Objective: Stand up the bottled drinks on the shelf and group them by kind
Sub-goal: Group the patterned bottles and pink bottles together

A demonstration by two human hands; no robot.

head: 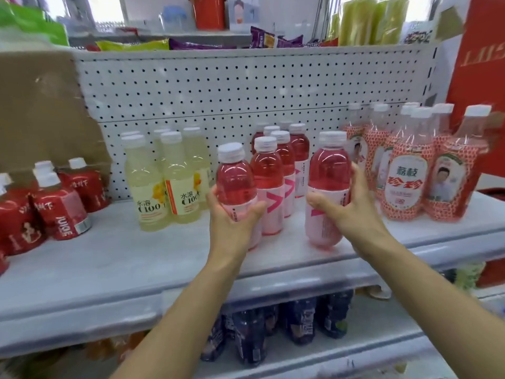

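My left hand (232,217) grips an upright pink drink bottle (235,179) at the front of a cluster of several pink bottles (276,165) in the middle of the grey shelf (136,258). My right hand (347,209) holds another pink bottle (329,173), upright and a little apart to the right of that cluster. Several pale yellow bottles (153,184) stand to the left. Several bottles with red-and-white patterned labels (404,181) stand at the right. Red-labelled juice bottles (62,206) stand at the far left.
A white pegboard (246,86) backs the shelf, with brown cardboard (41,110) at its left. Snack bags (191,43) lie on the shelf above. Dark bottles (273,329) fill the shelf below. A red box (481,56) stands at the right edge.
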